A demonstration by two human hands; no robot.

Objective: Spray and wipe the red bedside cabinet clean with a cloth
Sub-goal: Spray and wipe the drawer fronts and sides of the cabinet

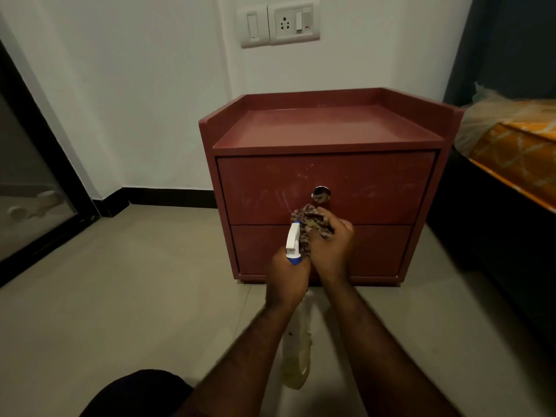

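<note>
The red bedside cabinet [325, 176] stands against the white wall, with two drawers and a round metal knob [321, 194] on the upper one. Pale smears mark the upper drawer front. My left hand [287, 276] grips the neck of a spray bottle [296, 341]; its white and blue nozzle [293, 242] points up towards the cabinet, and its pale body hangs down between my forearms. My right hand [331, 245] holds a crumpled patterned cloth [313, 221] right beside the nozzle, just below the knob, in front of the seam between the drawers.
A bed with an orange cover [517, 158] and dark frame stands close on the right. A dark-framed glass door [33, 188] is on the left. A switch and socket plate [278, 24] hangs on the wall above. Tiled floor [135, 281] lies around my knee [135, 395].
</note>
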